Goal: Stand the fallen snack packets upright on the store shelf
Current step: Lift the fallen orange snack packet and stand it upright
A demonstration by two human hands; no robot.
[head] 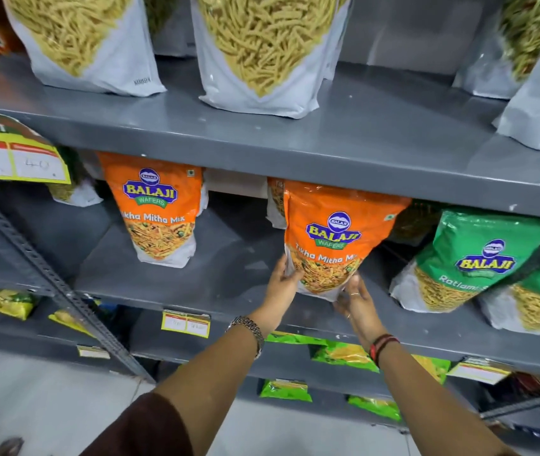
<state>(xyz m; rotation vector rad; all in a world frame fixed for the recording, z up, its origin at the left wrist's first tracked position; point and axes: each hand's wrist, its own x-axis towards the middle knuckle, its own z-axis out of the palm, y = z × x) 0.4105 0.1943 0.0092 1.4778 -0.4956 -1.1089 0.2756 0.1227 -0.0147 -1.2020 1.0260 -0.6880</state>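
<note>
Orange packet (334, 235) upright at shelf (170, 284) edge, both hands gripping its base.

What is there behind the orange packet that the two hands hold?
Behind the orange packet the edge of another packet shows at its upper left, and a dark packet at its right. The rest is covered.

The orange packet (334, 232) and green packet (479, 255) are glossy crinkled plastic film, the shelf (328, 139) is grey painted metal with a dull sheen, the price tag (185, 324) is paper, and the watch (249, 327) is shiny metal.
</note>
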